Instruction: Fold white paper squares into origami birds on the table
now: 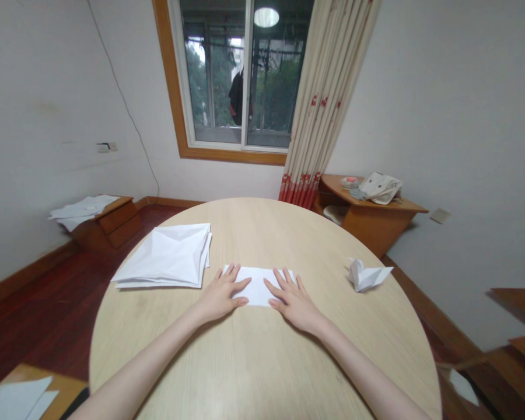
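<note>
A small white sheet of paper (259, 280), apparently folded into a rectangle, lies flat in the middle of the round wooden table (254, 361). My left hand (224, 293) rests on its left end with the fingers spread. On the right end lies my right hand (292, 297), its fingers also stretched out and apart. Both thumbs touch near the paper's front edge. Parts of the paper's two ends are hidden under the hands.
A stack of creased white paper (166, 256) sits at the table's left. At the right stands a folded paper figure (367, 275). Beyond the table are a low cabinet (120, 221), a corner desk (371, 221) with a bag (380, 188), and a curtain (321, 105).
</note>
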### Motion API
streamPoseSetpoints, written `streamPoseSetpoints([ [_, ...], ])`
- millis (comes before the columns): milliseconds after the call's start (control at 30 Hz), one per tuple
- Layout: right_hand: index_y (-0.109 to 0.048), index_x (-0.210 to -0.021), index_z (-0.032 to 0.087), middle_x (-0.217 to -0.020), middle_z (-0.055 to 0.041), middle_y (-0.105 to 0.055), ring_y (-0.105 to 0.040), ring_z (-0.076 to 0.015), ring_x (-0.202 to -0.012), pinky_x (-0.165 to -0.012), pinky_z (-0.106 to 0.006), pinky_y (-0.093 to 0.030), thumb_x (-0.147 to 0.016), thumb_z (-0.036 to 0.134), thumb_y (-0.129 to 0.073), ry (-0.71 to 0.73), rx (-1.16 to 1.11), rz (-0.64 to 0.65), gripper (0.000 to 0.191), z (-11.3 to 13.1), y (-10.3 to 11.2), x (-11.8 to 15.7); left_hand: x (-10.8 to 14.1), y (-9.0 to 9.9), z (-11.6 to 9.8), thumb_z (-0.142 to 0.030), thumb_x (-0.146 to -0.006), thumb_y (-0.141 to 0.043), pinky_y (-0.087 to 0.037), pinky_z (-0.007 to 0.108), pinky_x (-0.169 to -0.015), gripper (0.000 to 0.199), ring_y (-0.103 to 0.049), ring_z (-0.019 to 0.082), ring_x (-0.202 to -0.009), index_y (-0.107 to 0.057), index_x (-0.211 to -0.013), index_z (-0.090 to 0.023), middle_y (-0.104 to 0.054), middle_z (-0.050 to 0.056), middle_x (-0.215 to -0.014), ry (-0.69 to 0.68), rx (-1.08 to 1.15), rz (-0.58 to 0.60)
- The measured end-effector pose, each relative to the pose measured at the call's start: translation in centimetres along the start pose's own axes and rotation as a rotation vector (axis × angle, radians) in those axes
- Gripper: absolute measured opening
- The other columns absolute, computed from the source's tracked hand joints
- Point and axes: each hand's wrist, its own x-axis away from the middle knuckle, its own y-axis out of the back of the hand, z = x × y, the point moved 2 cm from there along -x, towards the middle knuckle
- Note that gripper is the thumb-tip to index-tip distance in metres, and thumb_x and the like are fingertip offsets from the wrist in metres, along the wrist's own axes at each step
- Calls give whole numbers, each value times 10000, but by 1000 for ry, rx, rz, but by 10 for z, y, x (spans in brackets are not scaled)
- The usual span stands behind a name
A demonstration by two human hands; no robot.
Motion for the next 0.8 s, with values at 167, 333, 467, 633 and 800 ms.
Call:
streamPoseSetpoints([
  [167, -273, -1437, 408, -1569, 41, 72, 181, -281, -1409, -1121, -533, 79, -942, 430, -392, -25, -16, 53, 510, -8, 4, 1, 1, 8, 4, -398, -885, -565, -90, 505, -1129, 584, -33, 292, -1432, -372, -1425, -288, -99, 109, -1553, 13, 12, 66],
  [333, -254, -1438, 416, -1557, 53, 140, 222, -311, -1389, -1113, -566, 78, -919, 421, -443, -27, -27, 57, 552, -17, 7, 3, 2, 10, 11, -438, -885, -550, -87, 547, -1115, 608, -37, 309, -1429, -343, -1438, -290, -100, 116, -1551, 4, -26, 66],
  [467, -241, -1441, 414, -1556, 37, 138, 212, -329, -1383, -1111, -588, 55, -898, 381, -494, -40, -47, 40, 600, -25, 10, 5, 4, 10, 17, -448, -871, -581, -107, 564, -1109, 625, -50, 327, -1424, -358, -1432, -286, -134, 143, -1544, 15, -84, 28],
  [633, -222, -1440, 429, -1549, 32, 152, 215, -342, -1374, -1105, -614, 23, -887, 394, -521, -37, -58, 39, 629, -35, 13, 6, 6, 11, 24, -474, -877, -571, -87, 581, -1109, 621, -50, 324, -1423, -349, -1433, -310, -140, 132, -1543, -9, -114, -5],
  [800, -180, -1453, 410, -1553, 5, 136, 216, -348, -1368, -1103, -620, 16, -884, 408, -533, -47, -58, 60, 669, -43, 16, 9, 9, 15, 29, -479, -873, -583, -65, 582, -1111, 637, -43, 310, -1427, -332, -1437, -324, -153, 129, -1542, -3, -145, 2],
])
